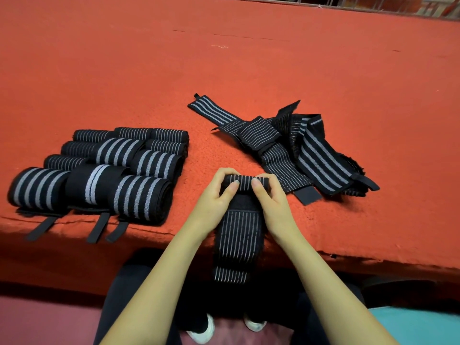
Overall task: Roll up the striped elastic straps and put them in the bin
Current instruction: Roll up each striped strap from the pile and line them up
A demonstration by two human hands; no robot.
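Note:
A black strap with thin grey stripes (239, 235) lies across the front edge of the red-covered table (249, 70), its tail hanging down over the edge. Its far end is rolled into a small roll (245, 182). My left hand (219, 195) pinches the roll's left end and my right hand (270, 197) pinches its right end, thumbs on the near side. Several rolled striped straps (104, 168) lie in rows to the left. A loose pile of unrolled straps (293, 148) lies to the right. No bin is in view.
The table's front edge (373, 260) runs across the lower part of the view, with my dark trousers and white shoes (204, 329) below it. Tabs of the rolled straps hang over the edge at the left. A turquoise object (423, 327) sits at the bottom right.

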